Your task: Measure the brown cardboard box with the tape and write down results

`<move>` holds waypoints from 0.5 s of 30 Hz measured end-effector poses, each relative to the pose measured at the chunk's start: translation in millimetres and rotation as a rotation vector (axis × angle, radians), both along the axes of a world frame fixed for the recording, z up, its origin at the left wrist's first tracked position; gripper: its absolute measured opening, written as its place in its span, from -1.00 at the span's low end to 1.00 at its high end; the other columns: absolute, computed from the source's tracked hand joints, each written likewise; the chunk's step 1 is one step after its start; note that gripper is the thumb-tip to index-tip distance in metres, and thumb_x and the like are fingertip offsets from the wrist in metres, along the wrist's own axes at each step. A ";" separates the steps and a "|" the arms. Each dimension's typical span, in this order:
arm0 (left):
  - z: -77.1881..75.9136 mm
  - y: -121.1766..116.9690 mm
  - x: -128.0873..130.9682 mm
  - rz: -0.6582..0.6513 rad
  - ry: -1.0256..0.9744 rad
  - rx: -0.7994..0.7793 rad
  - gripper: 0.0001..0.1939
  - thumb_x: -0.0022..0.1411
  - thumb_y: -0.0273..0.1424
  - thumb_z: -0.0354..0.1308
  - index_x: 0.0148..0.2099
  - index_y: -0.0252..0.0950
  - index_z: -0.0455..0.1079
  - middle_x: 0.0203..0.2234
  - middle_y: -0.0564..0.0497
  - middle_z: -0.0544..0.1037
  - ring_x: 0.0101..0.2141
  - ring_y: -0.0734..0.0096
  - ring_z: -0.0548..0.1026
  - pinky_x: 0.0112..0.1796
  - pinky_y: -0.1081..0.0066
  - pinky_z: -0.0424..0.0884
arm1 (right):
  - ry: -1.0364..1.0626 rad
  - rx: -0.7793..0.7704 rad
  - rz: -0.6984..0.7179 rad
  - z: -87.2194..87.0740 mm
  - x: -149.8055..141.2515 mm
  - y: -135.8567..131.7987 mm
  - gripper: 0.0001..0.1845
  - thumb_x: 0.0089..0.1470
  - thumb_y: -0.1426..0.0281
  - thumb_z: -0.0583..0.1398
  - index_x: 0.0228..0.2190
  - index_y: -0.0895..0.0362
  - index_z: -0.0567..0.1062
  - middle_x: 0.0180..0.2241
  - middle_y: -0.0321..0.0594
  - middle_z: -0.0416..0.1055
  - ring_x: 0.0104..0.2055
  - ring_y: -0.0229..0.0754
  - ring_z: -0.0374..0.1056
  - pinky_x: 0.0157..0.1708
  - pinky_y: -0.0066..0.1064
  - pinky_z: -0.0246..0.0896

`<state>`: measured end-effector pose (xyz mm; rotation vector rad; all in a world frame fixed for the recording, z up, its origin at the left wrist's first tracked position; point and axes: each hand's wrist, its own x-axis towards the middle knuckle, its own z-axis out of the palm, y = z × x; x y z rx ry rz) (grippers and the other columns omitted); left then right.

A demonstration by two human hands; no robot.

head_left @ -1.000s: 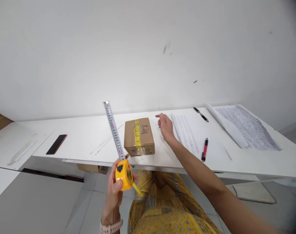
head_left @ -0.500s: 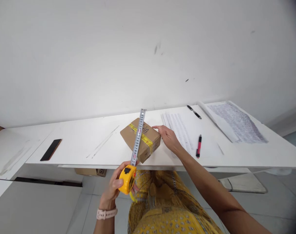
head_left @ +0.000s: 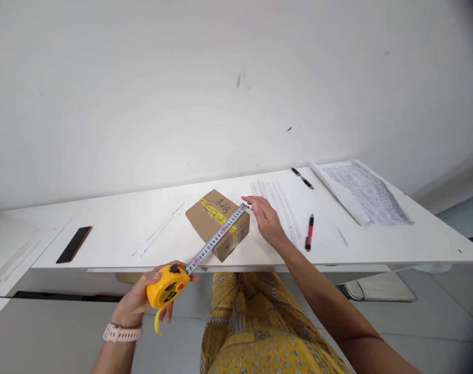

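My left hand (head_left: pixel 154 288) is closed around a yellow tape measure (head_left: pixel 167 286) in front of the table's front edge. Its silver blade (head_left: pixel 213 241), pulled out, slants up to the right across the top of a small brown cardboard box (head_left: pixel 205 210) and ends near the box's right corner. Yellow printed tape and dark handwriting mark the box top. My right hand (head_left: pixel 266 221) is beside that corner, fingers stretched out and index fingertip close to the blade's end. Whether it touches the blade I cannot tell.
On the white table (head_left: pixel 115 223) are a dark phone-like slab (head_left: pixel 73 244), printed sheets (head_left: pixel 281 202), a black pen (head_left: pixel 302 178), a red-and-black pen (head_left: pixel 309 232) and a handwritten sheet (head_left: pixel 363 192). A white wall (head_left: pixel 162 104) rises behind.
My left hand has moved left with the tape measure, and the blade has swung from near upright to a slant over the box. My right index finger has come off the box's corner.
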<state>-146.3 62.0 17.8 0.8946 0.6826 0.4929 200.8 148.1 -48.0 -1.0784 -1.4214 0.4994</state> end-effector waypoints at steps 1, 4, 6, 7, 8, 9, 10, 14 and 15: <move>1.6 2.9 -2.8 0.000 0.018 0.006 -0.41 0.22 -0.09 0.10 0.18 -0.34 0.31 -0.01 -0.32 0.54 -0.55 0.18 0.63 -0.64 0.45 0.43 | -0.034 0.020 0.004 0.7 -1.2 -1.4 -0.53 0.35 0.15 -0.08 0.00 0.04 0.51 0.02 -0.10 0.45 0.12 -0.05 0.31 0.16 -0.07 0.20; 5.8 6.8 -10.0 -0.006 0.042 0.014 -0.39 0.22 -0.08 0.09 0.21 -0.33 0.29 -0.06 -0.31 0.57 -0.58 0.20 0.62 -0.66 0.47 0.41 | -0.137 0.075 0.032 0.6 -5.7 -5.9 -0.54 0.37 0.22 -0.09 0.01 0.04 0.52 0.04 -0.11 0.46 0.15 -0.06 0.29 0.18 -0.05 0.19; 8.1 5.6 -14.3 -0.011 0.058 0.010 -0.41 0.23 -0.08 0.09 0.20 -0.32 0.32 -0.06 -0.30 0.57 -0.57 0.20 0.62 -0.65 0.48 0.41 | -0.218 0.108 0.053 -1.7 -8.6 -8.7 -0.54 0.37 0.24 -0.10 0.01 0.04 0.52 0.05 -0.11 0.46 0.14 -0.05 0.30 0.16 -0.03 0.21; 8.6 4.2 -16.5 -0.008 0.068 0.009 -0.41 0.24 -0.08 0.08 0.19 -0.32 0.32 -0.05 -0.30 0.57 -0.57 0.20 0.62 -0.65 0.48 0.41 | -0.257 0.119 0.060 -3.5 -10.0 -9.9 -0.55 0.36 0.24 -0.09 0.02 0.03 0.51 0.07 -0.11 0.45 0.14 -0.05 0.31 0.15 -0.02 0.22; 8.4 2.6 -18.5 -0.006 0.075 0.008 -0.41 0.24 -0.08 0.08 0.20 -0.32 0.32 -0.05 -0.31 0.57 -0.56 0.19 0.62 -0.65 0.47 0.41 | -0.292 0.127 0.064 -5.6 -11.4 -11.0 -0.56 0.35 0.23 -0.06 0.05 0.02 0.50 0.09 -0.11 0.44 0.15 -0.04 0.31 0.15 -0.01 0.22; 7.1 0.8 -20.4 -0.003 0.076 0.007 -0.41 0.24 -0.08 0.08 0.20 -0.32 0.31 -0.05 -0.31 0.57 -0.56 0.19 0.62 -0.65 0.46 0.40 | -0.319 0.133 0.065 -7.8 -12.7 -12.0 -0.57 0.33 0.22 -0.03 0.07 0.02 0.47 0.12 -0.11 0.42 0.16 -0.02 0.30 0.14 -0.01 0.23; 5.0 -0.9 -22.0 0.000 0.074 0.007 -0.40 0.23 -0.08 0.08 0.21 -0.31 0.30 -0.06 -0.31 0.57 -0.57 0.19 0.62 -0.65 0.46 0.40 | -0.340 0.135 0.063 -9.9 -13.9 -12.8 -0.57 0.32 0.21 0.01 0.10 0.01 0.45 0.15 -0.10 0.39 0.17 -0.01 0.30 0.14 -0.01 0.23; -9.3 -6.8 -24.3 0.024 0.059 0.026 -0.36 0.22 -0.08 0.09 0.23 -0.34 0.27 -0.08 -0.32 0.57 -0.60 0.23 0.59 -0.66 0.45 0.40 | -0.375 0.122 0.059 -14.2 -17.3 -14.5 -0.55 0.29 0.19 0.06 0.14 0.00 0.41 0.20 -0.09 0.34 0.17 0.02 0.31 0.11 -0.02 0.25; -12.5 -8.2 -23.9 0.033 0.057 0.034 -0.35 0.21 -0.07 0.10 0.23 -0.35 0.26 -0.09 -0.31 0.57 -0.61 0.25 0.58 -0.66 0.46 0.39 | -0.377 0.120 0.064 -14.3 -17.6 -14.8 -0.55 0.29 0.20 0.06 0.14 -0.01 0.41 0.20 -0.09 0.34 0.17 0.02 0.32 0.11 -0.02 0.25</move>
